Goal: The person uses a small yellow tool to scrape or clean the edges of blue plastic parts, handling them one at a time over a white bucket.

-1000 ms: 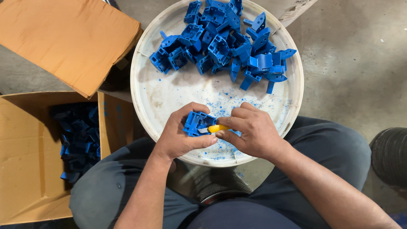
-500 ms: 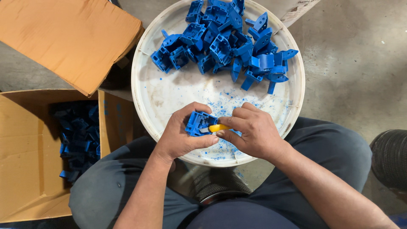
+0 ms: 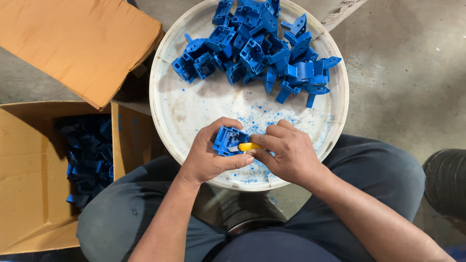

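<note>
My left hand (image 3: 206,155) grips a blue plastic part (image 3: 228,140) over the near rim of a round white tray (image 3: 194,106). My right hand (image 3: 286,153) holds a small yellow-handled tool (image 3: 248,146) with its tip against that part. A heap of similar blue plastic parts (image 3: 257,48) lies on the far half of the tray. Blue shavings (image 3: 272,119) are scattered on the tray's bare middle, close to my hands.
An open cardboard box (image 3: 29,184) at the left holds several more blue parts (image 3: 87,160). A cardboard flap (image 3: 77,43) lies at the upper left. My knees flank the tray on a concrete floor (image 3: 412,87). A dark ribbed object (image 3: 446,179) sits at the right edge.
The blue part has turned slightly in my left hand, and the yellow tool has shifted a little along its edge. The heap and box are unchanged.
</note>
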